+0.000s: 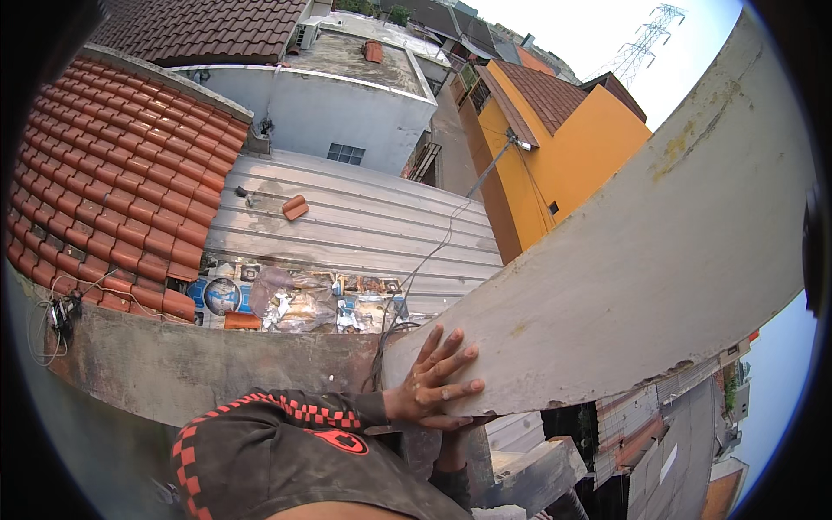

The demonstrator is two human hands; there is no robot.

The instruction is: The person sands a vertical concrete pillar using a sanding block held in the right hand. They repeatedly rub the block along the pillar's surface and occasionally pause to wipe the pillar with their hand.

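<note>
My left hand point(437, 382) lies flat on a grey plastered wall point(585, 279), back of the hand towards me, fingers spread. A dark sleeve with a red-checked stripe covers that arm. My right hand point(460, 426) is at the wall's lower edge, just under the left one. The wall hides most of its fingers, so its grip cannot be made out. The wall rises slantwise to the upper right, with yellowish stains and a chipped edge. Directly left of my hands runs a lower, weathered parapet point(227, 357), with dark cables point(383, 354) hanging over it.
Beyond the parapet lies a ribbed metal roof point(364, 208) with a loose clay tile point(295, 207) and a crumpled printed sheet point(299, 299). An orange tiled roof point(123, 175) slopes at left. Wires point(62, 318) bunch on the parapet's left end. Lower roofs point(676, 455) drop away at right.
</note>
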